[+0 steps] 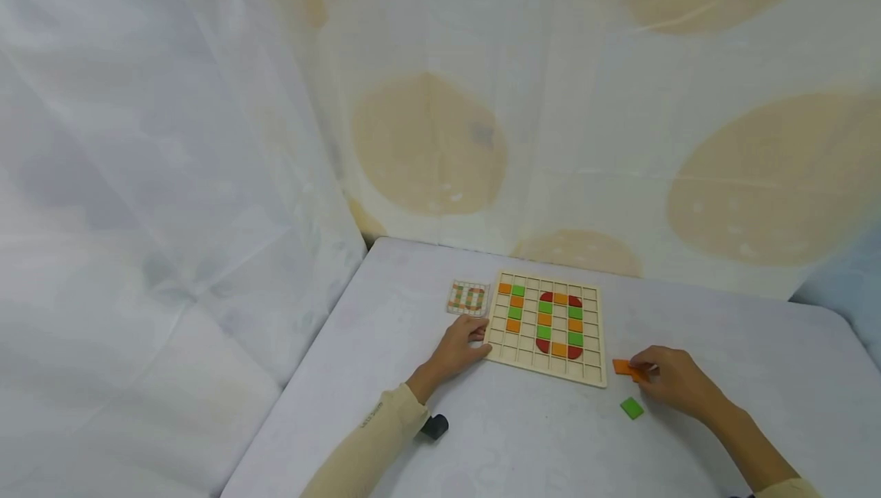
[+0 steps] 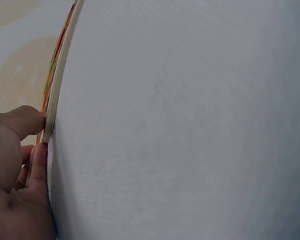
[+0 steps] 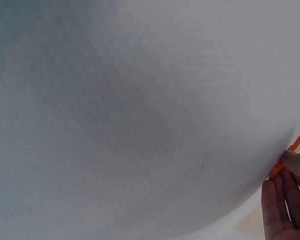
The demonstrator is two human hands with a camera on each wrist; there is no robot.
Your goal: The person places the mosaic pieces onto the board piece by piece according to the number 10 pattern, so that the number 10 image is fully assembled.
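A wooden grid board [image 1: 593, 333] lies on the table, with orange, green and red tiles set in it as the figure "10". My left hand [image 1: 460, 345] rests at the board's left edge. In the left wrist view its thumb [image 2: 21, 120] presses the board's edge [image 2: 59, 70] and the fingers lie fairly straight along the table. To the right of the board, my right hand [image 1: 671, 377] pinches a loose orange tile [image 1: 622, 366] on the table. Its fingertips [image 3: 285, 200] show at the orange tile [image 3: 291, 152] in the right wrist view. A loose green tile [image 1: 631, 408] lies just in front.
A small pattern card [image 1: 469, 297] showing "10" lies left of the board's far corner. The grey table [image 1: 523, 444] meets draped curtains with tan dots at the back and left. A black object [image 1: 435, 426] sits by my left sleeve.
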